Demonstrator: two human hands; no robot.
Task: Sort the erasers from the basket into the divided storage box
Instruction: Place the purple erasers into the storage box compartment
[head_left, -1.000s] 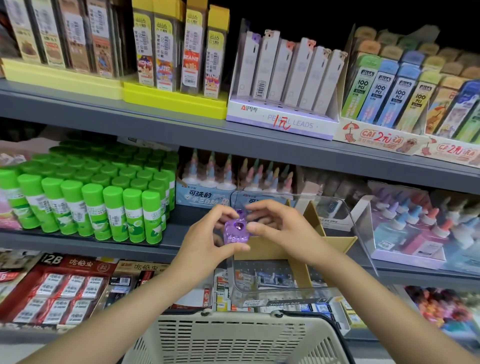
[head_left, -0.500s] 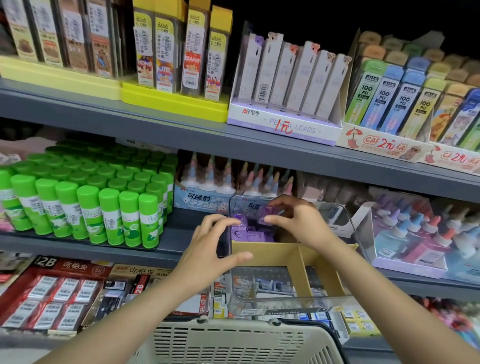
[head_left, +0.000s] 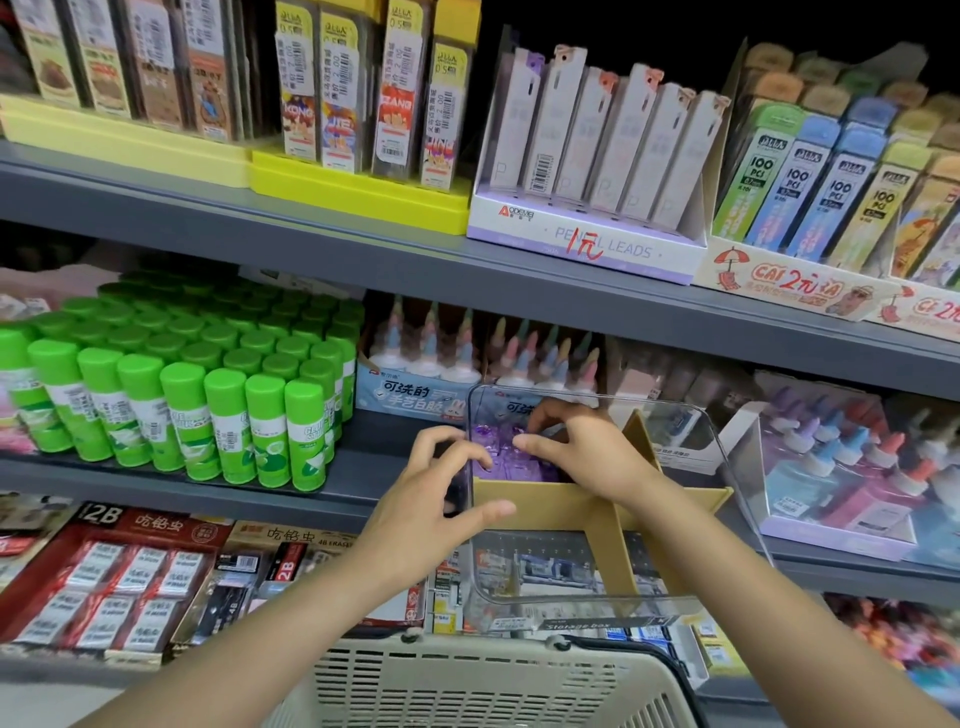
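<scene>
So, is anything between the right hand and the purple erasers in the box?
Nothing visible: the right hand reaches over the clear box wall, its fingers down among the purple erasers in the far-left compartment.

Erasers (head_left: 501, 449) in box (head_left: 727, 467), basket (head_left: 467, 686) below.

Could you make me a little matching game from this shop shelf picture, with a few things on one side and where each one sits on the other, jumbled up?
Things:
1. small purple erasers
2. green-capped glue sticks
3. beige plastic slotted basket
4. white pencil lead packs in the lilac display carton

Places:
A. bottom edge of the view, below the hands
B. top shelf, right of the yellow trays
C. far-left compartment of the clear storage box with cardboard dividers
D. middle shelf, left of the box

Pairs: 1-C, 2-D, 3-A, 4-B
</scene>
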